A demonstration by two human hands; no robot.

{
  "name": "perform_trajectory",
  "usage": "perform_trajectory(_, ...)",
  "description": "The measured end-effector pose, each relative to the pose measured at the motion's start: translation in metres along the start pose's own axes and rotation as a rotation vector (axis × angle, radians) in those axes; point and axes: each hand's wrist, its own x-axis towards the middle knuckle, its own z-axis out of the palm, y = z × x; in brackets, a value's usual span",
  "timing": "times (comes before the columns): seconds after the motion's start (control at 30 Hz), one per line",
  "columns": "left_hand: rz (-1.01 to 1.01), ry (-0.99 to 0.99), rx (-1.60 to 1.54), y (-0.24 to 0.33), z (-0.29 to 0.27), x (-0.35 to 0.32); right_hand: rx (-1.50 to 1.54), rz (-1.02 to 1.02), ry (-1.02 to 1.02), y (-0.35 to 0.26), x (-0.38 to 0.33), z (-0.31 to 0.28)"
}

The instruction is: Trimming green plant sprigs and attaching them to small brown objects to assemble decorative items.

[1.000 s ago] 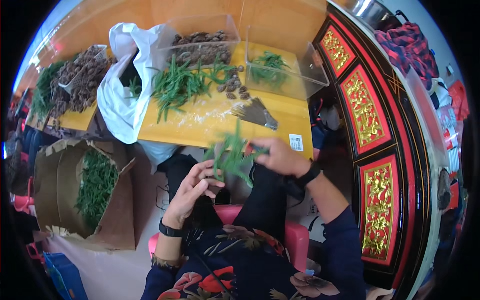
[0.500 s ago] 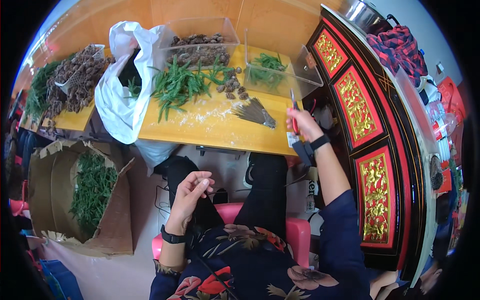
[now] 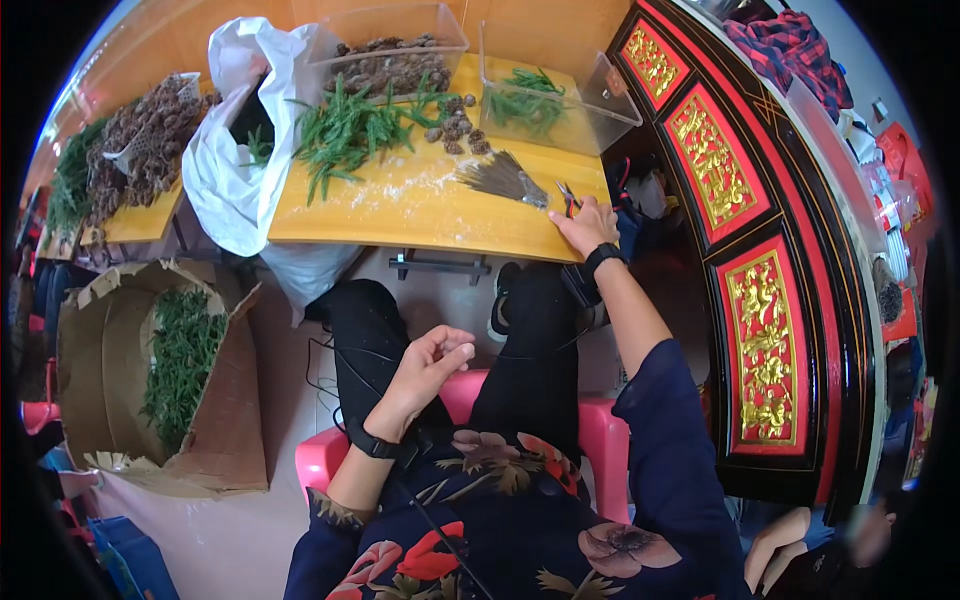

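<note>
**Right hand on the pliers at the table edge**

Your right hand (image 3: 588, 222) lies on the yellow table (image 3: 400, 215), at its near right corner, fingers spread flat and loose over the red-handled pliers (image 3: 567, 195); you touch the tool but your fingers are not closed round it. Just left of the pliers on the table sits a dark bundle of thin sticks (image 3: 500, 178), fanned out. Farther left along the table lies a loose heap of green stems (image 3: 350, 125), with a small cluster of brown cones (image 3: 455, 130) between the stems and the sticks.

Your left hand (image 3: 430, 365) hangs below the table, over your lap, its fingers curled in on themselves; whether it holds anything cannot be told.

At the far edge of the table stand two clear plastic bins: one (image 3: 395, 45) filled with brown cones, one (image 3: 555, 85) to its right with a few green stems. A white plastic bag (image 3: 235, 170) droops over the table's left end. On the floor left of the table, a cardboard box (image 3: 120, 380) holds more green stems.
</note>
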Motion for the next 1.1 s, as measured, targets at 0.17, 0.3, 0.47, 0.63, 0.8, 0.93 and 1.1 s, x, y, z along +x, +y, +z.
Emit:
perform_trajectory(0.17,0.052,0.032,0.031,-0.004,-0.004,0.002,0.039,-0.318,0.199,-0.019,-0.003,0.014)
perform_trajectory(0.3,0.07,0.072,0.049,-0.01,-0.009,0.002,0.183,-0.759,0.297,-0.049,0.012,0.037)
perform_trajectory(0.47,0.098,0.058,0.101,-0.019,-0.004,0.004,0.142,-0.777,0.23,-0.074,0.009,0.041)
perform_trajectory(0.63,0.133,0.123,0.157,-0.007,-0.001,-0.004,0.112,-0.748,0.165,-0.062,0.024,0.052)
perform_trajectory(0.8,0.14,0.121,0.113,0.004,-0.005,-0.005,0.126,-0.716,0.094,-0.063,0.026,0.041)
perform_trajectory(0.93,0.187,0.167,0.183,0.02,-0.018,0.002,0.331,-0.68,0.031,-0.065,0.024,0.029)
perform_trajectory(1.1,0.272,0.229,0.25,0.065,-0.043,0.046,0.562,-0.644,0.023,-0.073,0.033,0.034)
